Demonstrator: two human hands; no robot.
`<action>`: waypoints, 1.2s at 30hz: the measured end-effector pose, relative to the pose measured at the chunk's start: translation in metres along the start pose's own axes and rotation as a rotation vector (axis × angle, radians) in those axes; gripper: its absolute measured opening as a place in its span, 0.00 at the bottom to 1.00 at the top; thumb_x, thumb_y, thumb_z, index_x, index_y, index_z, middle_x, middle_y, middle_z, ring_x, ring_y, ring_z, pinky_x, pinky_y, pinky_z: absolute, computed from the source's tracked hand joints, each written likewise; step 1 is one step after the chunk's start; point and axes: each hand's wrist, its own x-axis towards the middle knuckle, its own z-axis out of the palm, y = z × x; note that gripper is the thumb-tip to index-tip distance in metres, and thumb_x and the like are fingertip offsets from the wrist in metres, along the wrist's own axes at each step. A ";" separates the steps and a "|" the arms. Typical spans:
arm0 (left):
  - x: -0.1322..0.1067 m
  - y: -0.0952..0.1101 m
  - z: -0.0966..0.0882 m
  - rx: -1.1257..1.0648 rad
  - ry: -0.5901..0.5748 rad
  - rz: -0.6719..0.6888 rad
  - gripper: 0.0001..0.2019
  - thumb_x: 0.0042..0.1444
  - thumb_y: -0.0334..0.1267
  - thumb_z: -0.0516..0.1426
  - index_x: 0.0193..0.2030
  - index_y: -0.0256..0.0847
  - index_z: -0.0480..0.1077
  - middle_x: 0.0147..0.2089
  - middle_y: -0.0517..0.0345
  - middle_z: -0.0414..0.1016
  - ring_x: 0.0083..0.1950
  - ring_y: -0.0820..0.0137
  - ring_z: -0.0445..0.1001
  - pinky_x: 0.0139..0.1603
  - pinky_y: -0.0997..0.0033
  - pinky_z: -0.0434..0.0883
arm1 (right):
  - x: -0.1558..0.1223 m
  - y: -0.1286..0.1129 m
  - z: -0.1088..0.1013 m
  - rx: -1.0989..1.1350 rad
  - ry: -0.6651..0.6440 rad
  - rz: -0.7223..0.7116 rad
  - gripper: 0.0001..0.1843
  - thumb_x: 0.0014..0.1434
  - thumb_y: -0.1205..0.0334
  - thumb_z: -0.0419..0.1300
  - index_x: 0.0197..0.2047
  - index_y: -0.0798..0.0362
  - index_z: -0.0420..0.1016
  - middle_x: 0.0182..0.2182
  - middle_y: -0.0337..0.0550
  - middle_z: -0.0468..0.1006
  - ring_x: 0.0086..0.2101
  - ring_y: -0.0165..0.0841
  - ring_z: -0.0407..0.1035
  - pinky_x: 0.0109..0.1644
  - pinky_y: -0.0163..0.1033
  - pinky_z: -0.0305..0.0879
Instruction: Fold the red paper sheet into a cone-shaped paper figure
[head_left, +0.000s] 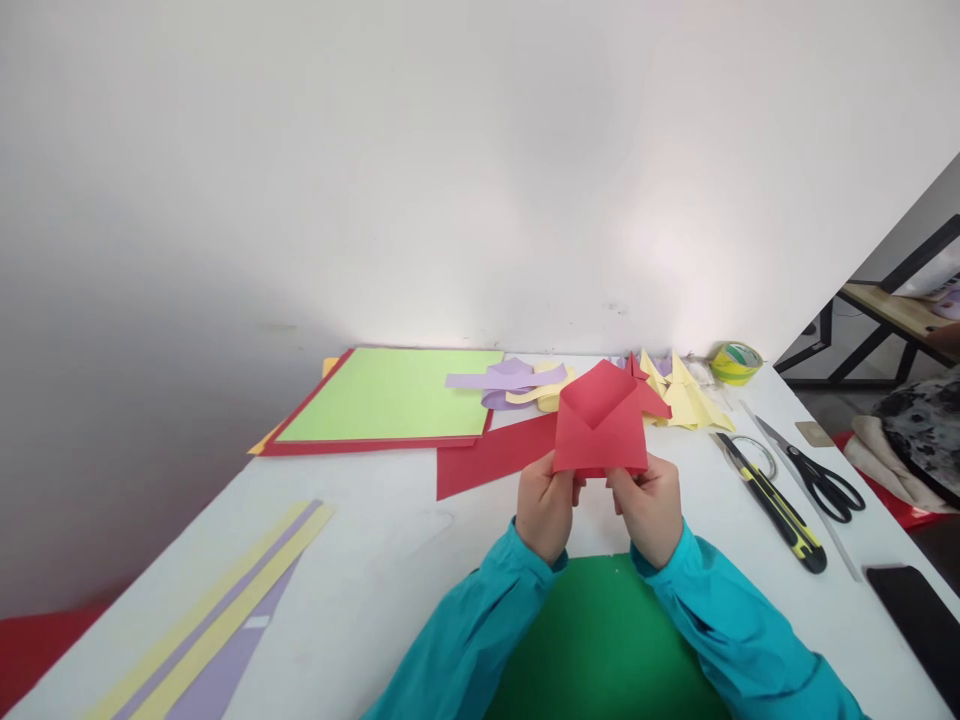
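Note:
A folded red paper envelope [600,442] is held up above the table, its pointed flap raised at the top. My left hand [546,508] pinches its lower left corner, and my right hand [649,508] grips the lower right one. Both thumbs press on the near face; some of the fingers are hidden behind the paper. Behind the envelope, a red paper strip [487,462] lies on the table. Below my wrists is a green mat [600,640].
Light green sheets [397,395] lie on red ones at the back left. Paper strips [247,590] are at the front left. A cutter [776,505], scissors [821,480], a tape roll [736,363] and a black phone-like slab [915,620] sit on the right. Yellow folded paper [690,395] stands near the wall.

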 end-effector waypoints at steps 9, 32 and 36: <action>-0.001 0.002 -0.003 0.116 0.063 0.078 0.20 0.53 0.49 0.48 0.15 0.42 0.57 0.13 0.63 0.57 0.17 0.74 0.56 0.19 0.73 0.53 | 0.001 0.006 -0.002 0.016 -0.022 -0.001 0.18 0.52 0.52 0.55 0.17 0.53 0.65 0.08 0.32 0.60 0.12 0.24 0.52 0.17 0.32 0.48; -0.003 -0.002 0.001 0.106 -0.058 0.052 0.19 0.52 0.47 0.47 0.14 0.42 0.58 0.11 0.65 0.56 0.15 0.75 0.56 0.18 0.75 0.54 | 0.002 0.007 0.002 0.043 -0.053 0.089 0.19 0.50 0.51 0.55 0.15 0.53 0.65 0.07 0.32 0.60 0.12 0.23 0.53 0.18 0.31 0.50; -0.001 0.001 -0.001 0.061 -0.061 0.017 0.17 0.51 0.44 0.48 0.14 0.42 0.57 0.10 0.66 0.54 0.14 0.76 0.54 0.17 0.75 0.52 | 0.002 0.008 0.004 0.062 -0.098 0.117 0.22 0.51 0.48 0.54 0.14 0.53 0.64 0.06 0.33 0.59 0.11 0.23 0.52 0.16 0.30 0.49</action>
